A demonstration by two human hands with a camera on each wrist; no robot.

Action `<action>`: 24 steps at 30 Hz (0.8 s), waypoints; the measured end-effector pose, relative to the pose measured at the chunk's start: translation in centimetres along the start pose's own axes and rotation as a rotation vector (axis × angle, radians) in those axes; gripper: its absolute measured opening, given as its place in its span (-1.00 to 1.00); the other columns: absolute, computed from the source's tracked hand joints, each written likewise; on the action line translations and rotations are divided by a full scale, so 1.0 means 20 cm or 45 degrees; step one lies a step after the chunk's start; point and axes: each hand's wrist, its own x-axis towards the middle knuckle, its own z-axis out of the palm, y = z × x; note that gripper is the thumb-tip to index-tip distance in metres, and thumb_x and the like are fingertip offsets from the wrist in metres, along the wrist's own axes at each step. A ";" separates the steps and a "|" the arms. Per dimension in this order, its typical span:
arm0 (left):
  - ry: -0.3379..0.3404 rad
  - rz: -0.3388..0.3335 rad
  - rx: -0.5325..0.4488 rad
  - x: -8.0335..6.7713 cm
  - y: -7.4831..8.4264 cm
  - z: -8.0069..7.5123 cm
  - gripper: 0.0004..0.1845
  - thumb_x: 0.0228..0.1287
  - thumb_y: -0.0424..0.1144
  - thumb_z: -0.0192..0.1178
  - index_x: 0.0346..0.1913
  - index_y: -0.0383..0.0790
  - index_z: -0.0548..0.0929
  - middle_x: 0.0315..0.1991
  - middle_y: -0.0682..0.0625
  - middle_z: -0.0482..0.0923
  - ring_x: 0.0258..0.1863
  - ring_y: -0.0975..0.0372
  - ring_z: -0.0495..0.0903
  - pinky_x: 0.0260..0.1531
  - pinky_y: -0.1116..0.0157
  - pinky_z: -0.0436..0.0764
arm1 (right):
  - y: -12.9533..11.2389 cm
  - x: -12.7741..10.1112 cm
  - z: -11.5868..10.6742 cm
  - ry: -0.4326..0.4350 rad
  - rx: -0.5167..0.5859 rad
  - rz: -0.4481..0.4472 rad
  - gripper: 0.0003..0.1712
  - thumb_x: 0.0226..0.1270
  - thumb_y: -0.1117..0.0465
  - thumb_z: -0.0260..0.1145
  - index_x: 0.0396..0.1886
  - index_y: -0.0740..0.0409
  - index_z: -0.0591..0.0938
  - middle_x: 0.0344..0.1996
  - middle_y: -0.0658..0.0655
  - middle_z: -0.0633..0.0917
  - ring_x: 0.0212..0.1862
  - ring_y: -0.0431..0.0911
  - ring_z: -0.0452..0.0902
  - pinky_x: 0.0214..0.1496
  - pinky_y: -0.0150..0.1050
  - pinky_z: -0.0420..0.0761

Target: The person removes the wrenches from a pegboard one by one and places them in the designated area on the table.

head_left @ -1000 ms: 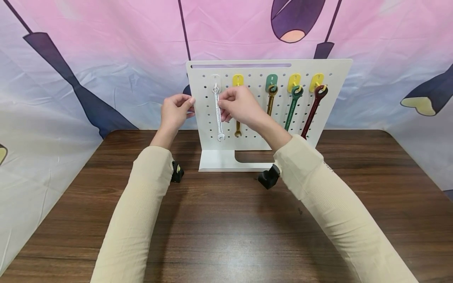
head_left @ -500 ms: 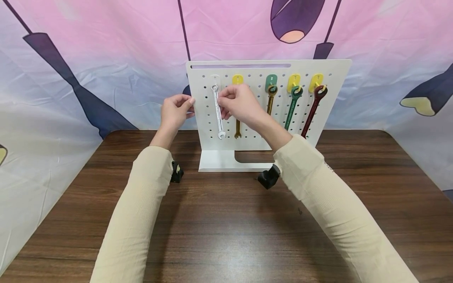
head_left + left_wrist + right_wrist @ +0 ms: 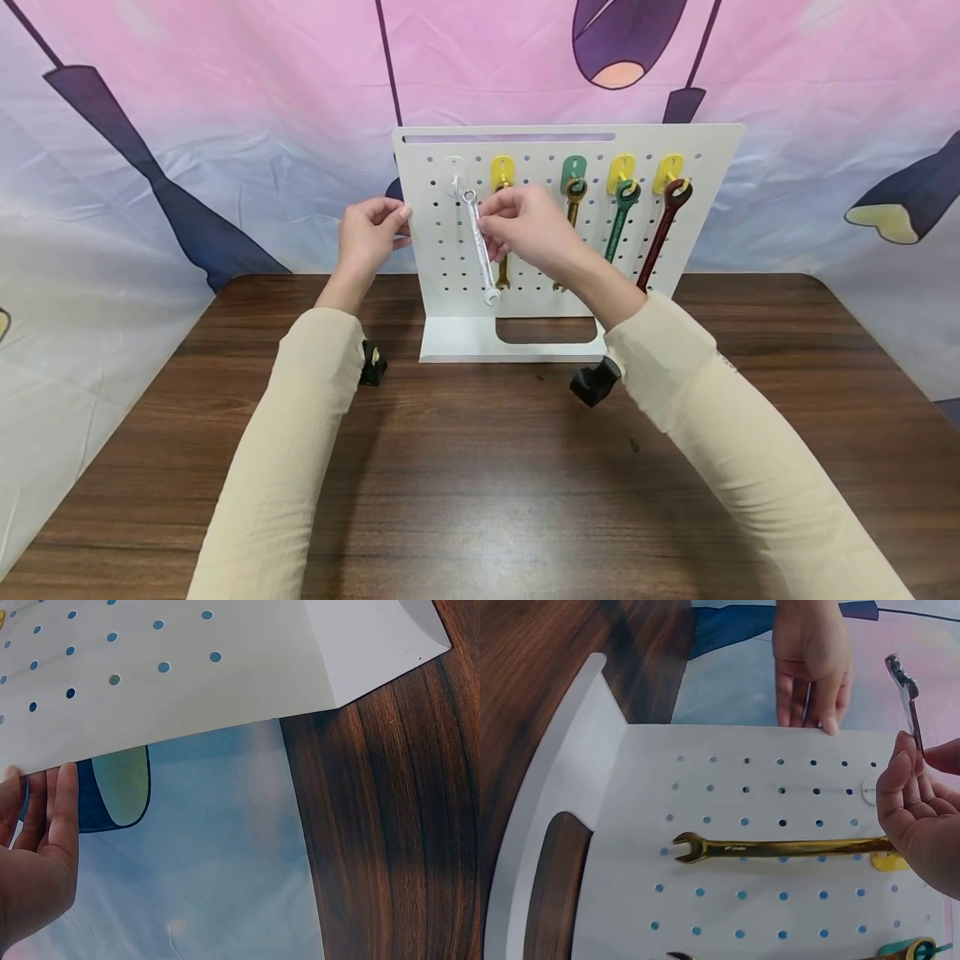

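My right hand (image 3: 532, 225) pinches a silver combination wrench (image 3: 480, 246) at the upper part of its shaft. The wrench tilts in front of the white pegboard (image 3: 705, 204), and its ring end is off the clear hook (image 3: 455, 173), down to the right. In the right wrist view the silver wrench (image 3: 905, 694) stands out from the board between thumb and fingers. At the board's left edge my left hand (image 3: 366, 237) holds on, thumb at the front. The left wrist view shows fingers (image 3: 66, 802) going behind that edge.
A gold wrench (image 3: 503, 273) hangs partly behind my right hand. Farther right hang another gold wrench (image 3: 573, 204), a green wrench (image 3: 618, 225) and a dark red wrench (image 3: 662, 233). The pegboard's foot (image 3: 457, 342) stands on a brown wooden table (image 3: 480, 467), before a printed cloth.
The silver wrench has come off its clear hook and moved right and toward me in my right hand. My left hand stays at the board's edge.
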 end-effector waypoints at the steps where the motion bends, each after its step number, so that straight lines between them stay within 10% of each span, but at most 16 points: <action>1: 0.000 0.001 0.001 0.00 0.00 0.00 -0.74 0.29 -0.19 0.09 -0.16 -0.36 0.59 -0.34 -0.05 0.54 -0.30 0.19 0.56 -0.22 0.36 0.65 | 0.01 -0.01 0.00 0.000 -0.005 0.004 -0.84 0.30 0.42 0.13 -0.20 0.47 0.55 -0.54 0.20 0.57 -0.55 -0.10 0.49 -0.41 -0.25 0.66; 24: -0.015 -0.010 -0.007 -0.02 0.01 -0.02 -0.72 0.29 -0.18 0.10 -0.16 -0.37 0.58 -0.33 -0.05 0.53 -0.29 0.19 0.56 -0.16 0.30 0.64 | 0.34 -0.27 0.01 -0.249 0.106 0.301 -0.93 0.25 0.52 0.06 -0.29 0.44 0.47 -0.57 0.20 0.57 -0.59 -0.08 0.53 -0.48 -0.26 0.67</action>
